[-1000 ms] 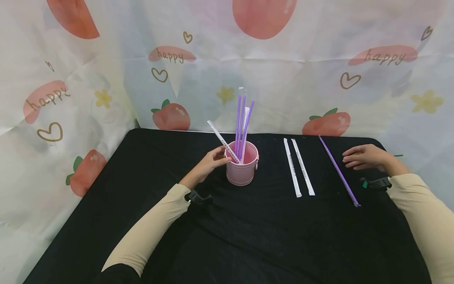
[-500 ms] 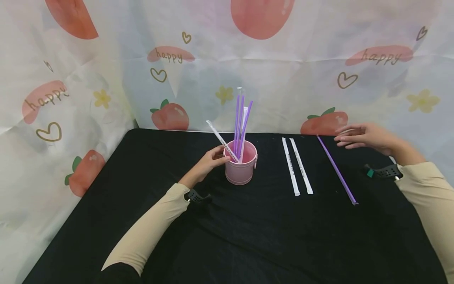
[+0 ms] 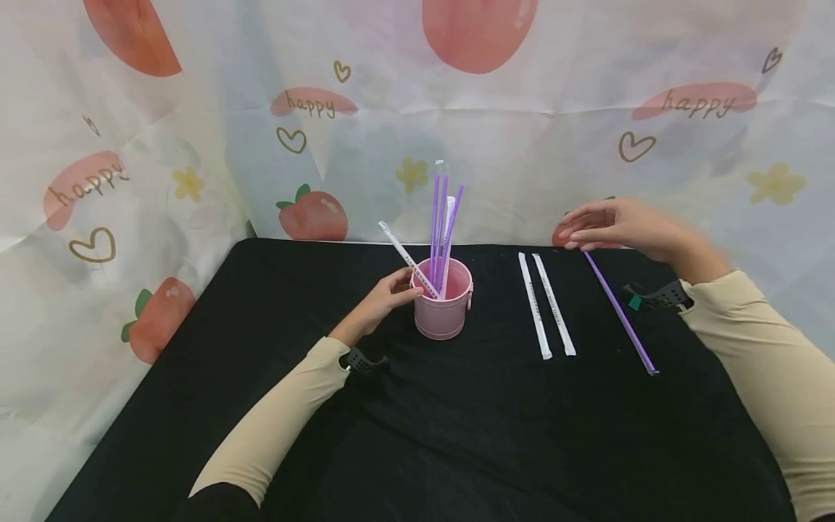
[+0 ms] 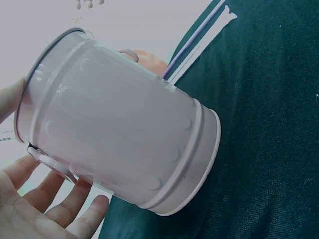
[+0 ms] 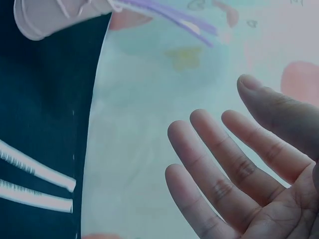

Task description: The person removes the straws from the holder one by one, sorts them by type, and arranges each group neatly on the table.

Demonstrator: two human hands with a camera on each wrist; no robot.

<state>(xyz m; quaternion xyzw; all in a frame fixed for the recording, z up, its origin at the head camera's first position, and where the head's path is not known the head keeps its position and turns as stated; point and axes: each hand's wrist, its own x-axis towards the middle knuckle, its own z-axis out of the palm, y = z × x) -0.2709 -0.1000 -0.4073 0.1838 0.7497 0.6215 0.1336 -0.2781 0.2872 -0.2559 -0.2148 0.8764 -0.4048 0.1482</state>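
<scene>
A small pink bucket [image 3: 441,319] stands upright near the table's middle. Several purple straws [image 3: 435,217] and white paper-wrapped straws [image 3: 399,246] lean inside it. My left hand [image 3: 381,303] holds the bucket at its left side; in the left wrist view the thumb is at the rim and the fingers are by the side handle [image 4: 52,164]. My right hand [image 3: 629,226] is raised over the back right of the table, nothing in it, fingers spread in the right wrist view. Below it lies one purple straw [image 3: 620,312].
Two white wrapped straws [image 3: 535,304] lie side by side between the bucket and the purple straw. A black cloth [image 3: 457,435] covers the table. Behind and to the left hangs a printed backdrop [image 3: 509,181] that meets the table's back edge.
My right hand has risen and then swung left, from right of the loose purple straw to above its far end. The left hand and the bucket stay put.
</scene>
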